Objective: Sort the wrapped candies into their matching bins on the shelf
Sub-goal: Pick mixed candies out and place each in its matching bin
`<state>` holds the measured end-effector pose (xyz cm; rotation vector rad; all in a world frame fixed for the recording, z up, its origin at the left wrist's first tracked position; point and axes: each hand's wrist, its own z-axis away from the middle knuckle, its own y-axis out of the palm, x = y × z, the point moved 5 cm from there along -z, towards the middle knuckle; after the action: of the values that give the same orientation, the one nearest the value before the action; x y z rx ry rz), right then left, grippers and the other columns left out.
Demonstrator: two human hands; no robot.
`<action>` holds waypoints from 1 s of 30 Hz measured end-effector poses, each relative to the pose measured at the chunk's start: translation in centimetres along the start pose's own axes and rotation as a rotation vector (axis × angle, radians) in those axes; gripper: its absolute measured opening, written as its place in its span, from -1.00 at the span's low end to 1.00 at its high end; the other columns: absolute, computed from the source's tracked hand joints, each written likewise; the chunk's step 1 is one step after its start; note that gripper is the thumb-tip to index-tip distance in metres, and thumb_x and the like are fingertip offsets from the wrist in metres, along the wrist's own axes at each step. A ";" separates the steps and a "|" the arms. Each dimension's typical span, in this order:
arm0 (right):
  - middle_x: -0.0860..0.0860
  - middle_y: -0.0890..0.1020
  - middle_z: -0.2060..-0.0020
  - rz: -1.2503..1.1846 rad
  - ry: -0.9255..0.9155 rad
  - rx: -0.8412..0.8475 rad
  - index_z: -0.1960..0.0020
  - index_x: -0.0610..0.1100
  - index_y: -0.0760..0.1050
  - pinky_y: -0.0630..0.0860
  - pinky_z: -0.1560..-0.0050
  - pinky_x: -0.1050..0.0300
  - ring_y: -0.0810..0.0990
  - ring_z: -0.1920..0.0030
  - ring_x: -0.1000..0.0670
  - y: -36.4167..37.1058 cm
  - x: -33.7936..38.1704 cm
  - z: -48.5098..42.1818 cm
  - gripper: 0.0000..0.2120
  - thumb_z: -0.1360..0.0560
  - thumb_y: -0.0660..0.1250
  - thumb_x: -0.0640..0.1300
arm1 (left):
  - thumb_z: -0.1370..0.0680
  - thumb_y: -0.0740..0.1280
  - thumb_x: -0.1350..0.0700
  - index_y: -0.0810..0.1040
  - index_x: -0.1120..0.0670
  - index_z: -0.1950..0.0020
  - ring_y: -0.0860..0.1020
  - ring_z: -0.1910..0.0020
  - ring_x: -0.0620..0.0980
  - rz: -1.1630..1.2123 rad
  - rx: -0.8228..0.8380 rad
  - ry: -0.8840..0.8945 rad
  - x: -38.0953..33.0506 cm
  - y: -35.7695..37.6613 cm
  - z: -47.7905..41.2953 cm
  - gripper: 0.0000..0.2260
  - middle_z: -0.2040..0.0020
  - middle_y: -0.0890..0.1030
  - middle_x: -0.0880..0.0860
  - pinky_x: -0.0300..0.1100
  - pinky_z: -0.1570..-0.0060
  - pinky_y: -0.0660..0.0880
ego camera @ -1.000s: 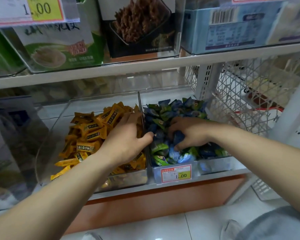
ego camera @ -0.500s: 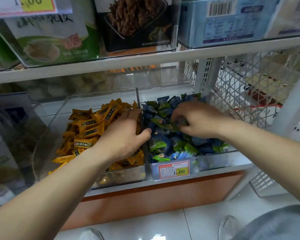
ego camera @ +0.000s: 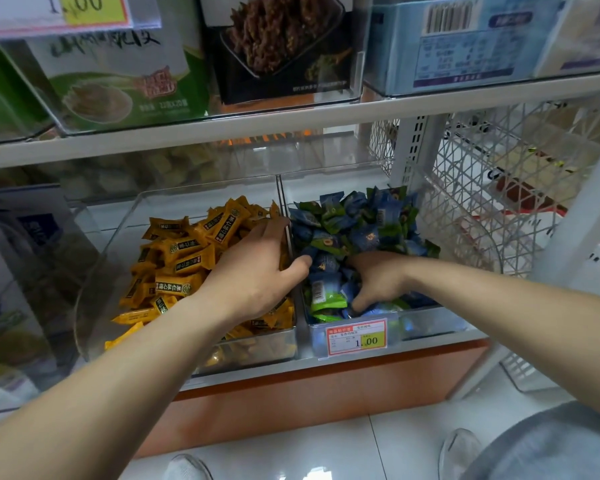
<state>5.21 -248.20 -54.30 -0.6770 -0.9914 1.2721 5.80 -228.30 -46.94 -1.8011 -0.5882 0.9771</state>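
Note:
Two clear bins stand side by side on the low shelf. The left bin (ego camera: 118,223) is full of yellow wrapped candies (ego camera: 187,258). The right bin (ego camera: 433,323) holds blue and green wrapped candies (ego camera: 361,220). My left hand (ego camera: 257,275) lies palm down on the yellow candies at the wall between the bins, its thumb hooked over into the blue side. My right hand (ego camera: 378,282) is dug into the blue and green pile near the bin's front, fingers curled down and partly buried. Whether it holds a candy is hidden.
A red and yellow price tag (ego camera: 356,337) is stuck on the right bin's front. A white shelf board (ego camera: 291,128) with boxed snacks runs just above. A white wire basket (ego camera: 499,188) stands to the right. Below are the orange shelf base and white floor tiles.
My right hand has moved from the back of the blue pile toward the front and pushed down into the candies. My left hand has stayed on the divider.

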 end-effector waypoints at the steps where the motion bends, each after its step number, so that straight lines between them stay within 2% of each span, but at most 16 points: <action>1: -0.01 0.57 -0.22 -0.033 0.006 -0.003 -0.38 -0.10 0.38 0.59 -0.12 -0.02 0.58 -0.09 -0.04 -0.1 -0.1 0.0 -0.18 -0.25 0.57 0.18 | -0.54 0.21 -0.29 0.19 -0.05 -0.52 0.45 -0.33 0.07 0.001 0.005 0.001 0.0 0.0 0.0 -0.38 -0.45 0.39 0.04 -0.11 -0.20 0.45; 3: -0.01 0.57 -0.21 -0.147 0.015 -0.013 -0.39 -0.13 0.38 0.59 -0.12 0.01 0.58 -0.08 -0.02 -0.4 -0.5 0.1 -0.15 -0.23 0.59 0.20 | -0.54 0.21 -0.28 0.18 -0.05 -0.53 0.45 -0.34 0.07 0.005 0.016 0.005 0.1 -0.1 0.0 -0.38 -0.46 0.39 0.04 -0.08 -0.24 0.46; 6: 0.10 0.51 -0.19 -0.428 -0.007 -0.112 -0.44 -0.05 0.35 0.50 0.01 0.23 0.54 -0.08 0.05 -1.9 -1.3 1.2 -0.09 -0.20 0.62 0.20 | -0.55 0.22 -0.27 0.19 -0.07 -0.51 0.46 -0.31 0.06 0.017 0.023 0.015 0.2 -0.2 0.0 -0.40 -0.44 0.41 0.04 -0.12 -0.19 0.45; 7: 0.11 0.55 -0.13 -0.559 -0.032 -0.134 -0.36 -0.01 0.43 0.51 0.09 0.26 0.59 -0.03 0.06 -2.3 -1.5 1.6 -0.21 -0.22 0.63 0.15 | -0.54 0.23 -0.27 0.21 -0.07 -0.50 0.47 -0.29 0.05 0.021 0.024 0.017 0.2 -0.2 -0.1 -0.41 -0.42 0.43 0.03 -0.13 -0.16 0.45; 8: 0.07 0.64 -0.07 -0.703 -0.079 -0.134 -0.18 0.02 0.53 0.55 0.16 0.25 0.66 0.05 0.04 -2.6 -1.6 2.0 -0.44 -0.25 0.63 0.07 | -0.54 0.25 -0.26 0.23 -0.08 -0.49 0.48 -0.26 0.05 0.030 0.025 0.014 0.2 -0.2 -0.2 -0.43 -0.40 0.45 0.03 -0.12 -0.14 0.47; 9: 0.00 0.70 0.02 -0.818 -0.126 -0.118 -0.09 -0.02 0.62 0.58 0.20 0.22 0.69 0.11 0.00 -2.9 -1.5 2.3 -0.58 -0.28 0.62 0.00 | -0.54 0.26 -0.25 0.25 -0.08 -0.47 0.49 -0.24 0.04 0.041 0.026 0.006 0.2 -0.2 -0.3 -0.44 -0.37 0.46 0.02 -0.11 -0.13 0.49; 10: -0.06 0.72 0.06 -0.894 -0.167 -0.115 -0.07 -0.03 0.64 0.59 0.19 0.18 0.70 0.12 -0.03 -3.2 -1.4 2.6 -0.63 -0.29 0.61 -0.03 | -0.53 0.28 -0.24 0.27 -0.08 -0.46 0.49 -0.23 0.03 0.050 0.023 -0.005 0.1 -0.2 -0.4 -0.45 -0.36 0.47 0.02 -0.12 -0.13 0.49; 14: -0.16 0.72 0.07 -1.034 -0.226 -0.141 -0.13 -0.09 0.60 0.61 0.22 0.18 0.70 0.17 -0.06 -4.2 -1.0 3.4 -0.46 -0.20 0.59 0.03 | -0.50 0.35 -0.18 0.33 -0.06 -0.45 0.37 -0.33 0.03 -0.047 -0.092 0.036 -1.2 -0.9 -0.3 -0.44 -0.37 0.39 0.01 -0.18 -0.15 0.36; 17: -0.13 0.73 0.18 -1.113 -0.212 -0.196 -0.03 -0.05 0.50 0.63 0.23 0.17 0.72 0.23 -0.06 -4.3 -1.1 3.5 -0.58 -0.26 0.55 0.01 | -0.48 0.37 -0.17 0.37 -0.04 -0.44 0.37 -0.34 0.05 -0.092 -0.176 0.143 -3.3 -1.3 0.0 -0.44 -0.36 0.44 0.01 -0.10 -0.22 0.41; 19: -0.10 0.74 0.15 -1.155 -0.186 -0.237 -0.12 -0.07 0.43 0.64 0.22 0.16 0.73 0.17 -0.07 -4.5 -1.7 3.6 -0.63 -0.39 0.51 -0.12 | -0.49 0.35 -0.19 0.42 -0.06 -0.41 0.45 -0.29 0.03 -0.101 -0.113 0.166 -4.0 -0.7 0.0 -0.48 -0.31 0.52 -0.01 -0.09 -0.21 0.48; 21: -0.07 0.73 0.04 -1.087 -0.143 -0.284 -0.29 -0.14 0.41 0.61 0.22 0.19 0.72 0.07 -0.07 -4.7 -2.3 3.8 -0.59 -0.49 0.45 -0.19 | -0.50 0.32 -0.21 0.52 -0.08 -0.32 0.51 -0.20 0.00 -0.179 -0.027 0.194 -4.2 0.1 0.0 -0.57 -0.20 0.60 -0.03 -0.06 -0.16 0.51; 23: 0.06 0.64 -0.13 -0.782 -0.081 -0.396 -0.37 -0.08 0.46 0.50 0.11 0.30 0.63 -0.08 0.02 -5.4 -2.7 4.1 -0.53 -0.49 0.46 -0.09 | -0.51 0.27 -0.23 0.59 -0.11 -0.18 0.49 -0.17 -0.02 -0.296 0.009 0.246 -4.2 0.6 -0.1 -0.66 -0.09 0.62 -0.07 -0.05 -0.18 0.46; 25: 0.10 0.60 -0.20 -0.499 -0.058 -0.494 -0.35 0.01 0.49 0.46 -0.04 0.28 0.57 -0.18 0.08 -6.1 -2.6 4.4 -0.54 -0.47 0.46 -0.02 | -0.52 0.24 -0.25 0.63 -0.11 -0.12 0.43 -0.21 -0.03 -0.322 0.035 0.267 -3.9 0.8 -0.2 -0.66 -0.06 0.63 -0.10 -0.07 -0.18 0.42; 27: 0.11 0.62 -0.17 -0.349 -0.069 -0.592 -0.32 0.03 0.51 0.49 -0.14 0.18 0.58 -0.17 0.06 -6.6 -1.9 4.8 -0.56 -0.45 0.44 -0.02 | -0.52 0.23 -0.25 0.64 -0.11 -0.10 0.40 -0.24 -0.04 -0.311 0.057 0.272 -3.8 1.0 -0.4 -0.66 -0.06 0.63 -0.11 -0.09 -0.13 0.43; 29: 0.13 0.63 -0.03 -0.274 -0.150 -0.613 -0.24 0.04 0.55 0.49 -0.03 0.23 0.60 -0.07 0.06 -6.5 -0.9 4.7 -0.63 -0.44 0.43 -0.07 | -0.52 0.22 -0.25 0.65 -0.10 -0.09 0.39 -0.22 -0.04 -0.318 0.079 0.276 -3.7 1.1 -0.5 -0.66 -0.04 0.64 -0.12 -0.09 -0.08 0.46; 30: 0.13 0.63 0.01 -0.245 -0.193 -0.556 -0.21 0.05 0.57 0.47 0.06 0.27 0.60 -0.01 0.07 -6.0 -0.3 4.4 -0.66 -0.44 0.43 -0.09 | -0.53 0.21 -0.24 0.65 -0.10 -0.09 0.38 -0.21 -0.05 -0.319 0.093 0.275 -3.7 1.2 -0.5 -0.66 -0.03 0.63 -0.13 -0.08 -0.05 0.48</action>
<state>4.04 -250.14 -47.25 -0.8323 -1.5650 0.8557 4.08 -231.77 -46.63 -1.6593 -0.6215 0.5221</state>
